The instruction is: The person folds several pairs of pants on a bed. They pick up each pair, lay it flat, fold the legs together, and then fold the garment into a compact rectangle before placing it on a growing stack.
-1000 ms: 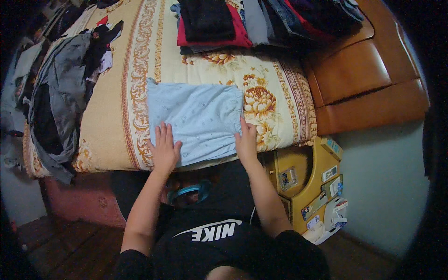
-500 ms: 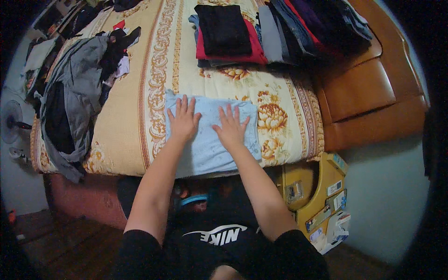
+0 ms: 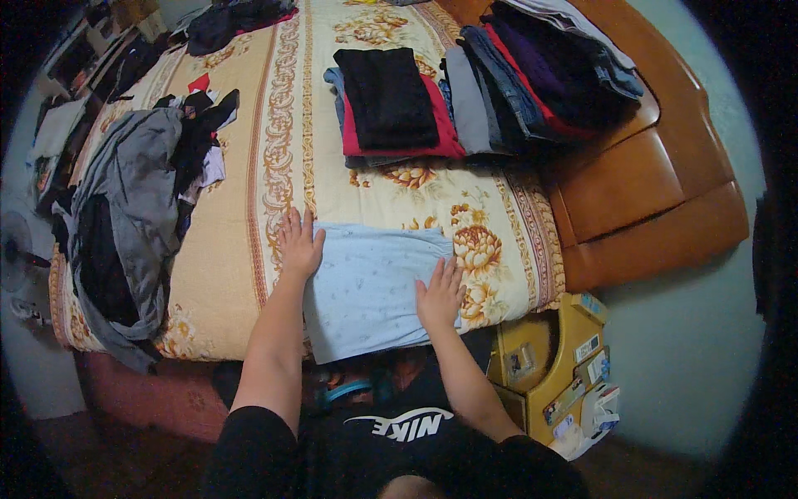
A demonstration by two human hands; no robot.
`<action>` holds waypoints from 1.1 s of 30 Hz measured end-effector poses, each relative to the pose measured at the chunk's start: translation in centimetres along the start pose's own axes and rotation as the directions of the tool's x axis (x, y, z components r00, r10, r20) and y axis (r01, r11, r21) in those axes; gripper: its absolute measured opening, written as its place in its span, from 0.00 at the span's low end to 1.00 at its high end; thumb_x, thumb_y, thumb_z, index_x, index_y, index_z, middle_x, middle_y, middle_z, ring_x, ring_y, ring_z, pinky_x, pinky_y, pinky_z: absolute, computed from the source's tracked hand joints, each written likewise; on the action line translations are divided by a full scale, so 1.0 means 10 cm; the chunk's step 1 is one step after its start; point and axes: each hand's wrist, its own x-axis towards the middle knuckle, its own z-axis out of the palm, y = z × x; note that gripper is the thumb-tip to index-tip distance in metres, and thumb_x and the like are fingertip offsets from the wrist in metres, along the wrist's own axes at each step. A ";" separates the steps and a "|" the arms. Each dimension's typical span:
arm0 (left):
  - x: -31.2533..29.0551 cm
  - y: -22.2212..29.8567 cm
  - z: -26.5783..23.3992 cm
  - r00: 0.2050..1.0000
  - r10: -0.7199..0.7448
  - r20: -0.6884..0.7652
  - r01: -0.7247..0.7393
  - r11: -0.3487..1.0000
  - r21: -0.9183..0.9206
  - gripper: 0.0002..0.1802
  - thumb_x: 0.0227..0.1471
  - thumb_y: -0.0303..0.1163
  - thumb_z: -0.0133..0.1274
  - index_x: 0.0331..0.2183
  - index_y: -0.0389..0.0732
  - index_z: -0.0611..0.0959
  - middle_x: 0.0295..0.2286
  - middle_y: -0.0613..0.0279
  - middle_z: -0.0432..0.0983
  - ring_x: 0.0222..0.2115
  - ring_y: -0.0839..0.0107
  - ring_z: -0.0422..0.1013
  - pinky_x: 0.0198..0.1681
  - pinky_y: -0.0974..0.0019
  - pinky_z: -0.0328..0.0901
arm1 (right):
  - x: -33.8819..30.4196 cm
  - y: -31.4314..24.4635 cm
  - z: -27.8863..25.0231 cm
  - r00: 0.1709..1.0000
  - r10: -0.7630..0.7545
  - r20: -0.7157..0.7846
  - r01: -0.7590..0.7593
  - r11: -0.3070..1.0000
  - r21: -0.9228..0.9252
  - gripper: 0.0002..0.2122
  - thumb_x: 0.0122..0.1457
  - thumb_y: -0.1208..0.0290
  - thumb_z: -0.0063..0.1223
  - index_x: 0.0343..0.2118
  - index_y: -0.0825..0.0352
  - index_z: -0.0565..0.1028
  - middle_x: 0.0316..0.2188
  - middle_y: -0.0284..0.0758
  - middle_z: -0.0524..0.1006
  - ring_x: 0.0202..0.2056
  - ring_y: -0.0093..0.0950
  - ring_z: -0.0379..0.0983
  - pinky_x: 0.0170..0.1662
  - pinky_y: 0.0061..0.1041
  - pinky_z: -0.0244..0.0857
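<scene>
Pale-blue patterned cloth beneath flat fingers

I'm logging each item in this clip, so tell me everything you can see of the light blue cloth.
The light blue cloth looks like thin, soft fabric with small, scattered darker marks. It lies spread flat in a rough rectangle, lightly creased, on the floral bedspread, its near side at the bed's front edge. The left hand is at its far left corner; the right hand rests on its right side.
</scene>
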 end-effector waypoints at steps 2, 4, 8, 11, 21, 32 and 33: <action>-0.16 -0.03 -0.01 0.999 0.038 -0.006 -0.038 0.999 0.012 0.34 0.51 0.48 0.39 0.56 0.43 0.54 0.57 0.49 0.40 0.58 0.53 0.36 0.58 0.50 0.33 | -0.07 0.08 -0.02 1.000 -0.020 0.019 0.020 0.999 -0.031 0.32 0.54 0.53 0.40 0.57 0.67 0.48 0.59 0.44 0.43 0.60 0.40 0.40 0.56 0.46 0.41; -0.43 -0.03 -0.08 0.997 0.077 0.026 -0.077 0.997 0.021 0.34 0.51 0.47 0.40 0.55 0.42 0.54 0.57 0.48 0.40 0.58 0.52 0.37 0.57 0.49 0.34 | -0.13 0.15 -0.03 0.999 -0.042 0.032 0.045 0.995 -0.090 0.32 0.54 0.54 0.40 0.57 0.68 0.48 0.59 0.45 0.43 0.60 0.38 0.40 0.57 0.44 0.42; -1.22 0.07 -0.26 0.985 0.121 0.124 -0.125 0.992 0.020 0.34 0.50 0.46 0.41 0.55 0.40 0.55 0.56 0.46 0.42 0.57 0.52 0.39 0.56 0.46 0.35 | -0.19 0.19 -0.03 0.997 -0.073 0.006 0.073 0.997 -0.033 0.31 0.54 0.56 0.41 0.57 0.69 0.50 0.58 0.48 0.45 0.59 0.40 0.42 0.57 0.43 0.41; -1.78 0.00 -0.22 0.980 0.165 0.116 -0.171 0.984 0.045 0.33 0.50 0.43 0.42 0.55 0.40 0.56 0.55 0.48 0.46 0.57 0.51 0.40 0.56 0.46 0.37 | -0.15 0.21 0.04 0.995 -0.101 0.000 0.101 0.993 -0.060 0.30 0.54 0.57 0.41 0.56 0.69 0.51 0.58 0.49 0.45 0.58 0.40 0.43 0.55 0.44 0.44; -2.10 -0.01 -0.33 0.971 -0.215 0.102 0.229 0.725 -0.650 0.26 0.43 0.32 0.54 0.44 0.35 0.66 0.45 0.46 0.60 0.46 0.60 0.60 0.46 0.62 0.57 | 0.28 0.36 -0.20 0.971 0.126 0.203 -0.210 0.854 0.475 0.31 0.49 0.58 0.51 0.50 0.76 0.55 0.41 0.55 0.67 0.43 0.49 0.66 0.45 0.36 0.61; -1.65 -0.03 -0.20 0.902 -0.240 0.359 0.430 0.579 -0.692 0.21 0.46 0.30 0.51 0.44 0.33 0.70 0.38 0.52 0.72 0.38 0.62 0.69 0.41 0.63 0.62 | 0.21 0.55 -0.23 0.866 -0.084 0.494 -0.436 0.358 0.826 0.22 0.53 0.62 0.49 0.44 0.77 0.66 0.37 0.42 0.73 0.37 0.26 0.70 0.40 0.24 0.63; -1.74 0.10 -0.28 0.880 -0.241 0.409 0.471 0.333 -0.817 0.19 0.48 0.28 0.48 0.43 0.33 0.70 0.37 0.56 0.72 0.37 0.66 0.68 0.40 0.65 0.62 | 0.20 0.65 -0.11 0.870 -0.078 0.487 -0.428 0.372 0.824 0.22 0.54 0.62 0.48 0.44 0.77 0.66 0.37 0.43 0.73 0.37 0.27 0.69 0.40 0.25 0.63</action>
